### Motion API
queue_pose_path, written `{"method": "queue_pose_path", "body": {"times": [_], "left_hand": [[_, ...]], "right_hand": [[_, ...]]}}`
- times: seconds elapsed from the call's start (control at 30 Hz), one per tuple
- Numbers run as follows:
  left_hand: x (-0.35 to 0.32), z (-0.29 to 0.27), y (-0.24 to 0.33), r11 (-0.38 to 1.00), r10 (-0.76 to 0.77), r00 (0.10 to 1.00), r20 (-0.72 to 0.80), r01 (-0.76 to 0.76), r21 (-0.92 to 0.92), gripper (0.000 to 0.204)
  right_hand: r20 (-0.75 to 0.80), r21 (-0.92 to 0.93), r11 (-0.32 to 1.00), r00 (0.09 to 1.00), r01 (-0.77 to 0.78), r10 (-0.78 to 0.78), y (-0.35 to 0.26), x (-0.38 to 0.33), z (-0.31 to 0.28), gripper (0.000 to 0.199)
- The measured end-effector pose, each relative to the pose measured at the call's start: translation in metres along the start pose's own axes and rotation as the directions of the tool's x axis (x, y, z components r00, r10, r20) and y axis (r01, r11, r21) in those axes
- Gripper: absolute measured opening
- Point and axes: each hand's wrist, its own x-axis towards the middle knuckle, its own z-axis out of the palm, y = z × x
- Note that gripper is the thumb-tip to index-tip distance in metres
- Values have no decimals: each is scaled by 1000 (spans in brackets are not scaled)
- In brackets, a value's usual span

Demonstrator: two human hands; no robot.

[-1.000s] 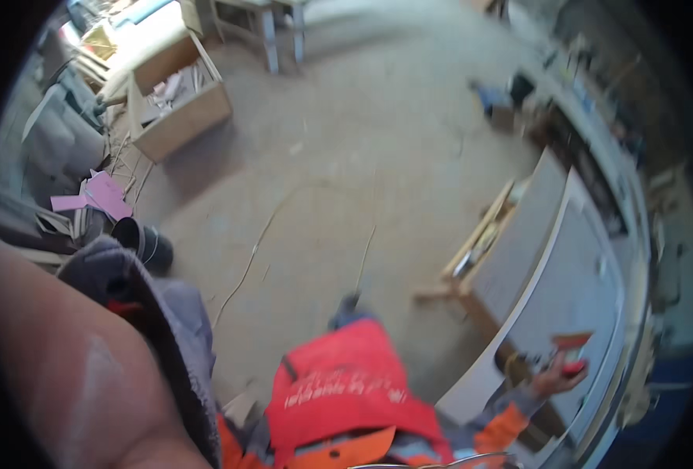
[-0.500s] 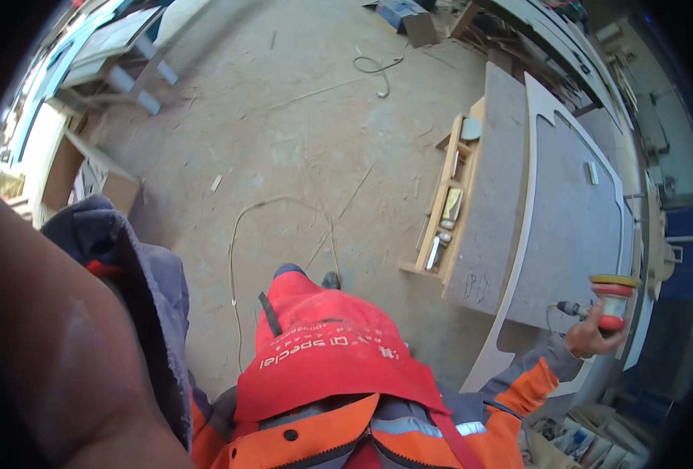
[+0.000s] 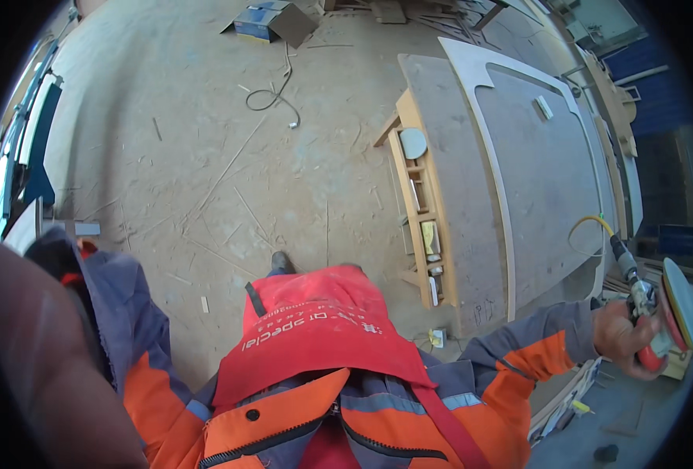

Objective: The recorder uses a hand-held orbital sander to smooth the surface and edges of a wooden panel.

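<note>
My right hand (image 3: pixel 621 338) is wrapped around a round air sander (image 3: pixel 641 294) at the far right, past the near end of the work table. The sander's flat disc pad (image 3: pixel 681 303) stands on edge, facing right, apart from any surface. A yellow air hose (image 3: pixel 594 219) joins it through a dark fitting. My left hand (image 3: pixel 45 359) is raised very close to the camera at the left edge, large and blurred. Its fingers are out of sight, and whether it holds anything does not show. The left sleeve (image 3: pixel 123 293) hangs beside it.
To the right, a grey board (image 3: pixel 460 187) lies on the table with a white cut-out frame panel (image 3: pixel 496 148) and a small block (image 3: pixel 544 108). A wooden rack (image 3: pixel 422 205) lines its left side. A cardboard box (image 3: pixel 298 25), a coiled cable (image 3: pixel 262 100) and wood scraps lie on the floor.
My view has turned to the right, so the table appears farther left. The sander has tipped from pad upward to pad facing right, and my right arm reaches farther out. My left hand stays raised.
</note>
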Motion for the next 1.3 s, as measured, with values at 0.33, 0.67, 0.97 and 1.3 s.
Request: {"method": "queue_pose_path", "body": {"times": [0.33,0.67,0.97,1.3], "left_hand": [[82,65,-256,988,151,988,-9,-151,-31,52],[281,226,-434,953,202,976,-83,-215,-211,48],[243,466,-603,316,-377,649,661,761,-566,27],[312,769,-605,191,177,170,969,960,-203,37]], "right_hand": [[747,-549,242,599,800,-289,28,-93,142,43],[-72,-499,833,970,-238,234,173,-180,294,48],[-398,-244,777,790,-581,466,208,-170,321,54],[-549,-704,429,817,-566,178,301,-178,398,57]]}}
